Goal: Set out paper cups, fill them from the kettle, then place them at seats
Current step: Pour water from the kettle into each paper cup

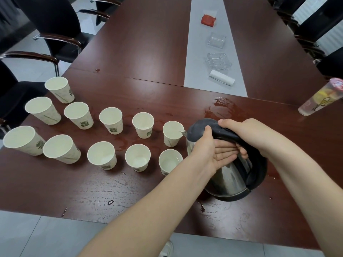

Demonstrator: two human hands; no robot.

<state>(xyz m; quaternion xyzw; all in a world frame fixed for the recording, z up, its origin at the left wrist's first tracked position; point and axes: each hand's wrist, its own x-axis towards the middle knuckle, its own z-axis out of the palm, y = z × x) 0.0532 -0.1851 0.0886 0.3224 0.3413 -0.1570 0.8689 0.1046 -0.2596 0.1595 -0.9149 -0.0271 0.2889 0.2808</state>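
Several white paper cups with green print stand in two rows on the dark wood table [115,193]. A steel kettle [232,175] with a black lid and handle is tilted left. Its spout touches the rim of the rightmost back-row cup [171,133]. My right hand [243,130] grips the black handle from above. My left hand [213,147] lies against the kettle's side with straight fingers under the handle and its thumb on the lid. The nearest front-row cup [169,162] sits just left of the kettle and holds some water.
Water puddles [222,106] lie on the table behind the kettle. Two glass ashtrays [218,59], a white roll [221,77] and a red packet [208,20] lie on the grey centre strip. A clear drink cup [321,97] stands at far right. Black chairs [55,32] line both sides.
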